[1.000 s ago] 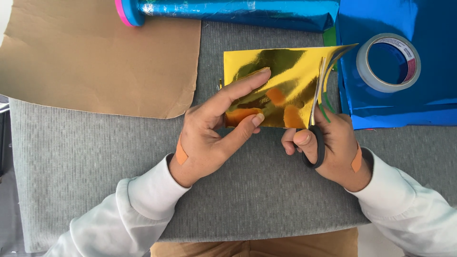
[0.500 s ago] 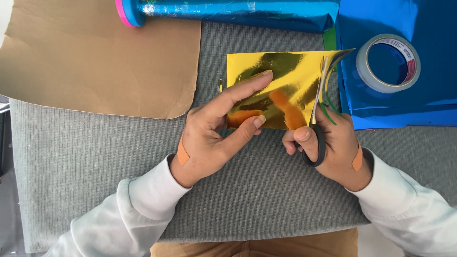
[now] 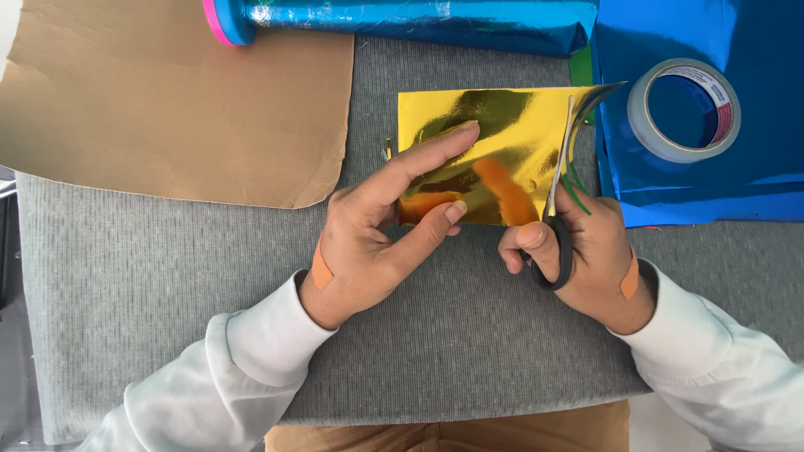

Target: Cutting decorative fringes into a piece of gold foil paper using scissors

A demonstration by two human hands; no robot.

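Meanwhile left hand [image 3: 368, 243] pins gold foil [image 3: 494, 142]; right hand [image 3: 586, 251] grips scissors [image 3: 557, 209]

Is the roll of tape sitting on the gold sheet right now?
No, the tape roll rests on the blue foil, off to the right of the gold sheet.

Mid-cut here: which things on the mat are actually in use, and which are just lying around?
In use: gold foil sheet, held by the left hand; scissors in the right hand.
Lying about: tape roll, blue foil roll, blue foil sheet, brown paper.
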